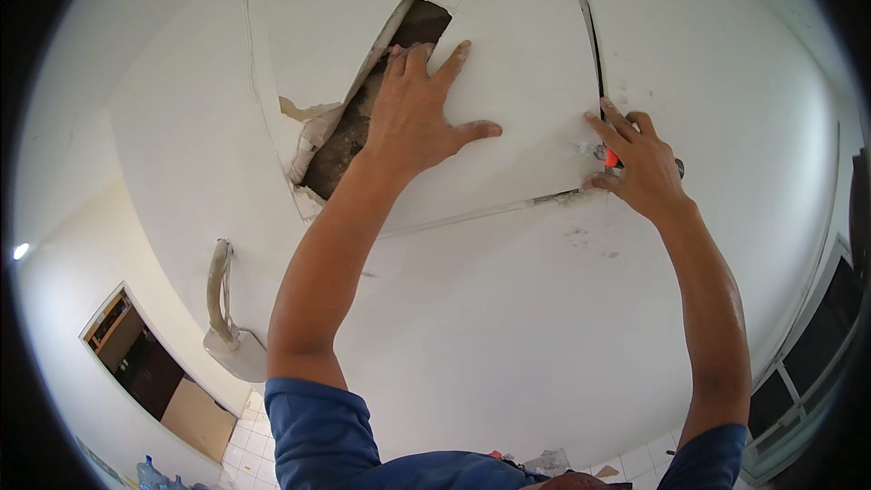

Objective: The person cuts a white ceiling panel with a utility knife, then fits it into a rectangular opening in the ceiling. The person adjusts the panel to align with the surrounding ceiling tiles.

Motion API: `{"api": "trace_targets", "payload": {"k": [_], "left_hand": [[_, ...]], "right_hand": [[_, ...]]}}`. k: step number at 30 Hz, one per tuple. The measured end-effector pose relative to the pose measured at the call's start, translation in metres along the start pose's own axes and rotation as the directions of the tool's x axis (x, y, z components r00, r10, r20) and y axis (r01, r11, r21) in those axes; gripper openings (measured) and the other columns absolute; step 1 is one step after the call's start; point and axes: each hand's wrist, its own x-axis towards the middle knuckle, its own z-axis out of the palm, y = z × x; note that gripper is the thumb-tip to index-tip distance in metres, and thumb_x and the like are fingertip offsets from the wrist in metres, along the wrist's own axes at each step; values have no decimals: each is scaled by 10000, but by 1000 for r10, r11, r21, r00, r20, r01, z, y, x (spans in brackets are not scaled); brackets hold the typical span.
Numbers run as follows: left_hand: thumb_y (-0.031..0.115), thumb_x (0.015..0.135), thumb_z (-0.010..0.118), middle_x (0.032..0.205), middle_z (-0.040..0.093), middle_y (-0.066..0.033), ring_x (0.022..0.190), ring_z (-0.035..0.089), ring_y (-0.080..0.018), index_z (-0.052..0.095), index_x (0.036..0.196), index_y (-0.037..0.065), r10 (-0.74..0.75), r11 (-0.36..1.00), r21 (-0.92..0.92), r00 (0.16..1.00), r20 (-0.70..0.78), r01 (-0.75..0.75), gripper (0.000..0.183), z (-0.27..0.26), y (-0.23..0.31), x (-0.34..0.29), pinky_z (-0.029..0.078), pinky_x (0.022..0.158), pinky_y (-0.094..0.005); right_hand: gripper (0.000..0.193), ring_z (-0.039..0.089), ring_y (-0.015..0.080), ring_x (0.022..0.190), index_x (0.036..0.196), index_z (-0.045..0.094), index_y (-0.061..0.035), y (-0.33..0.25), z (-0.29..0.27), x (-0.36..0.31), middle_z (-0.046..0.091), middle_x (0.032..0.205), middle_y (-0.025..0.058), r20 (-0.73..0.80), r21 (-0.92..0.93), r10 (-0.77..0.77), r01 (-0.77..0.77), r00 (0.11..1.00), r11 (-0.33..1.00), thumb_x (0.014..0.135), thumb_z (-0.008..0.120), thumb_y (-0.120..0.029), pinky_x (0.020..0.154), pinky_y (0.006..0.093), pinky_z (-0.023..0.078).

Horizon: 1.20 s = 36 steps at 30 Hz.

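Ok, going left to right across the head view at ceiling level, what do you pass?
Doorway → hanging pipe fitting → dark ceiling opening → left hand flat on the white panel → right hand holding a red-handled tool → window.

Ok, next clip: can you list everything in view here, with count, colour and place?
ceiling panel: one, white, overhead at centre, pressed up against the ceiling
ceiling opening: one, dark gap, left of the panel, ragged edges
ceiling: one, white, fills most of the view
hanging conduit: one, beige, lower left of the ceiling
doorway: one, dark, lower left wall
window: one, dark frames, right edge
tool: one, orange and dark handle, at the panel's right corner
left hand: flat, fingers spread on the panel
right hand: closed around the tool
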Motion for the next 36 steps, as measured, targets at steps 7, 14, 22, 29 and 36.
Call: {"api": "trace_targets", "payload": {"k": [7, 14, 22, 29, 36], "left_hand": [[545, 865, 828, 1439, 473, -299, 1351, 458, -480, 565, 1528, 135, -106, 987, -118, 994, -8, 104, 823, 6, 9, 7, 414, 1130, -569], [404, 984, 743, 1296, 571, -277, 1133, 619, -413, 669, 1418, 102, -83, 964, -263, 986, -146, 42, 534, 7, 4, 38, 517, 982, -489], [335, 991, 730, 1237, 592, -289, 1061, 667, -421, 690, 1396, 119, -207, 938, -322, 954, -218, 130, 461, 6, -22, 73, 552, 938, -483], [376, 958, 767, 1349, 584, -307, 1170, 657, -445, 635, 1461, 129, -224, 959, -226, 948, -225, 173, 576, 12, -29, 86, 532, 1011, -485], [481, 968, 719, 1493, 561, -291, 1393, 541, -428, 468, 1551, -12, -569, 760, -250, 800, 191, 600, 804, -70, 35, 73, 428, 1187, -469]], "right_hand": [[929, 542, 307, 1315, 1526, 539, -237, 5, 12, -8, 465, 1633, 101, -25, 29, -88, 88, 996, 996, 709, 912, -472, 957, 402, 613], [896, 589, 290, 1222, 1507, 558, -152, 8, 16, -8, 481, 1613, 150, -134, -51, -169, 164, 976, 985, 723, 932, -369, 911, 391, 614], [782, 624, 291, 1166, 1489, 553, -102, 19, 16, 20, 540, 1556, 173, -259, -109, -190, 167, 947, 980, 793, 884, -237, 901, 398, 615], [648, 653, 296, 1116, 1468, 575, -75, 11, 17, 21, 646, 1423, 198, -366, 37, -69, 89, 928, 995, 897, 823, -256, 876, 397, 617], [497, 692, 199, 887, 1429, 629, -79, 15, -6, -28, 753, 1127, 118, -310, 484, 396, -216, 864, 848, 992, 756, -281, 846, 363, 606]]}}
